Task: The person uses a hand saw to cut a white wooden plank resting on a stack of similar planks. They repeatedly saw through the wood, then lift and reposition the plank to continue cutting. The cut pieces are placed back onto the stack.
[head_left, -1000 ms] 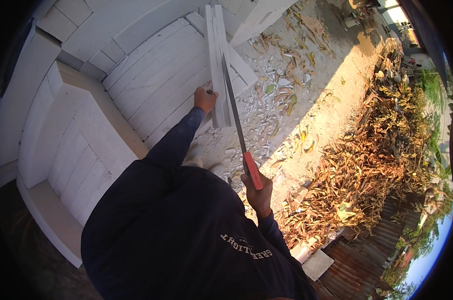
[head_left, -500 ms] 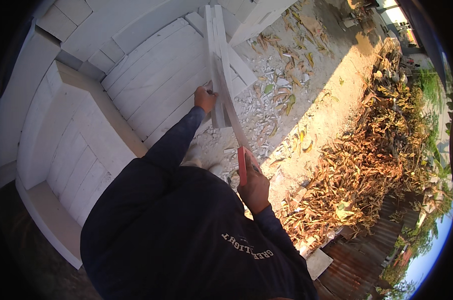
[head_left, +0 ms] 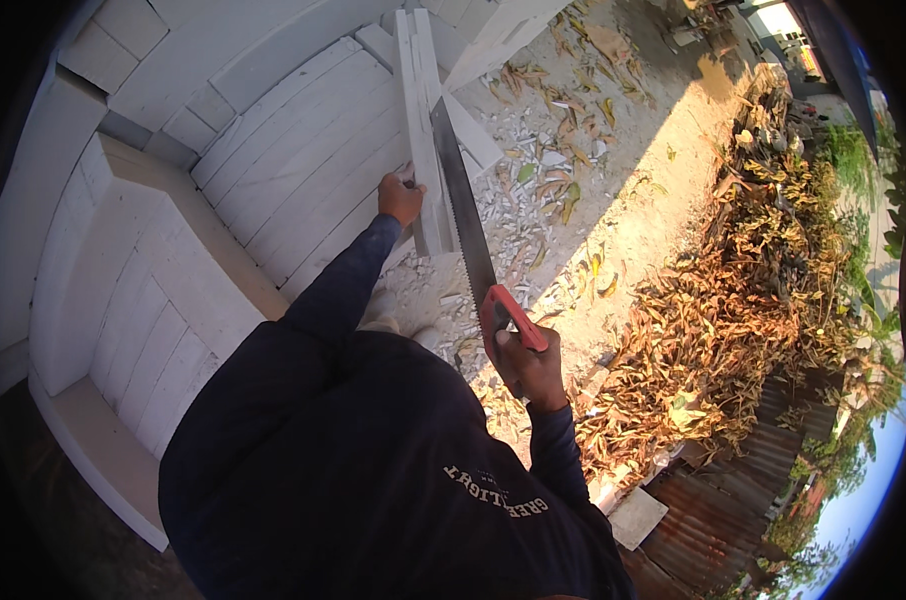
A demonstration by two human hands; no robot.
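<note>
Gripped a saw in the right hand, just right of centre, with fingers wrapped closed around the red handle. Slanted the blade up and to the left, with teeth along its left edge and the tip at the right side of two long pale strips; could not tell whether touching or just above. Set the left hand at the left side of those strips, with fingers curled in; could not tell how tightly closed, or on what. Laid out side by side, pointing away from the body, with far ends toward pale blocks and near ends above ground strewn with pale chips. Judged the chief danger to be a slip: with no clamp in sight, likely to slide or rattle under a hard push, from too little hold on the wood. Risked a skid of the toothed edge leftward after a poor bite, toward bare fingers with no glove against a cut. Risked, too, a bent or jammed blade through a twist of the right wrist, because of the thin metal and its partly upturned flat face. Looked open also to a stumble, from loose chips around the near end.
</note>
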